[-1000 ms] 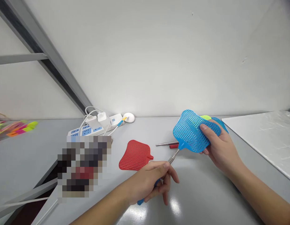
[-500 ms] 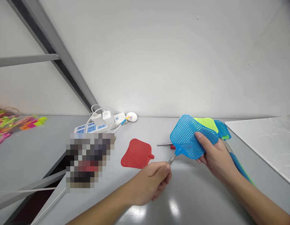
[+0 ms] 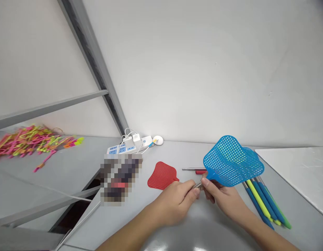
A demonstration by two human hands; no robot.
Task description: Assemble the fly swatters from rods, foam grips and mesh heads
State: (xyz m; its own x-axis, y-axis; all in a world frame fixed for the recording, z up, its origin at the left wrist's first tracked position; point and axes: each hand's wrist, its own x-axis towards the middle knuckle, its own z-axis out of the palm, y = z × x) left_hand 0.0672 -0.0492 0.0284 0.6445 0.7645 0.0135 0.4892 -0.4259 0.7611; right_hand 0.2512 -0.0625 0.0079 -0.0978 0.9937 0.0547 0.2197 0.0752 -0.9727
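Observation:
A blue fly swatter (image 3: 229,164) with a perforated head is held up over the table, its head tilted to the right. My left hand (image 3: 179,200) is closed around its metal shaft. At the neck, where the shaft meets the head, my right hand (image 3: 221,195) pinches it between thumb and fingers. Left of the hands, a red fly swatter head (image 3: 162,176) lies flat on the table. Just behind the hands lie a metal rod (image 3: 194,169) and a red handle piece (image 3: 200,172), partly hidden.
On the right lie several fly swatters with blue and green handles (image 3: 266,198), beside a white board (image 3: 294,167). A power strip (image 3: 122,149) with white plugs stands by the wall, a pixelated patch before it. Colourful strips (image 3: 28,141) are piled on the left.
My right hand has slid from the blue swatter's head down to its neck. My left hand still grips the shaft. The camera view has shifted, so things appear further right.

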